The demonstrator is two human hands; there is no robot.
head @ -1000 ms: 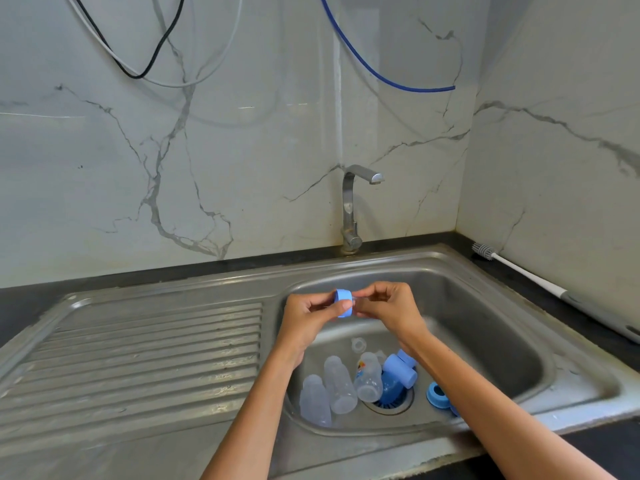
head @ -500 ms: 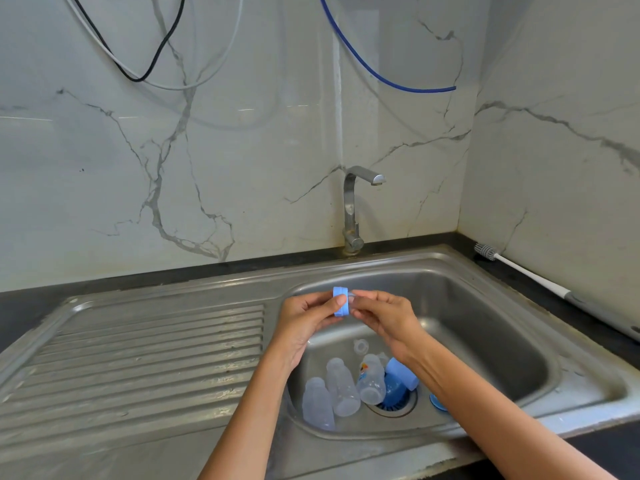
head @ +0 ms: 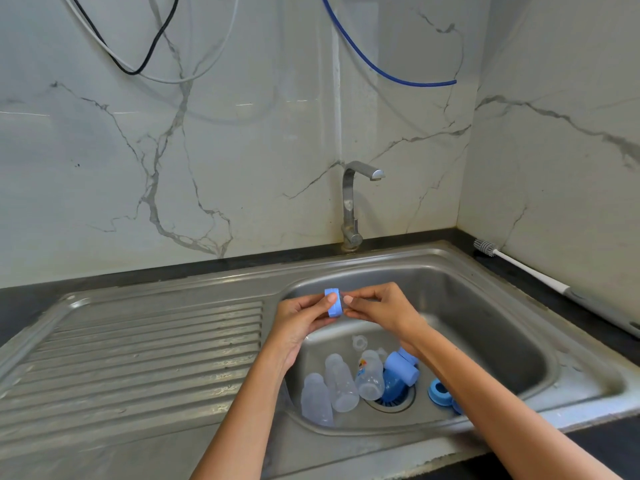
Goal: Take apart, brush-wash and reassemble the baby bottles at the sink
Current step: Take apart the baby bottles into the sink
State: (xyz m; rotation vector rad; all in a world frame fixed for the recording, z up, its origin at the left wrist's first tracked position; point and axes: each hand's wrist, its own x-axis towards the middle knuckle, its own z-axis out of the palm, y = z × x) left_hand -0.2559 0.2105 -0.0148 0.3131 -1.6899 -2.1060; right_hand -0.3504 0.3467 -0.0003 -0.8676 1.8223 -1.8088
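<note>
Steel sink (head: 519, 306): three clear bottles (head: 341, 384) lying at basin's 6 o'clock. Above basin's 10 o'clock, left hand (head: 299, 315) grips blue collar ring (head: 333, 303); right hand (head: 379, 308) pinches, apparently, its teat.

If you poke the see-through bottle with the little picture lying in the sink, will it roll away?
The clear plastic bottle with the picture looks empty, so it is probably light. It lies on its round side, so a poke would likely roll it. It may not go far: another clear bottle and a blue cap lie close beside it.
</note>
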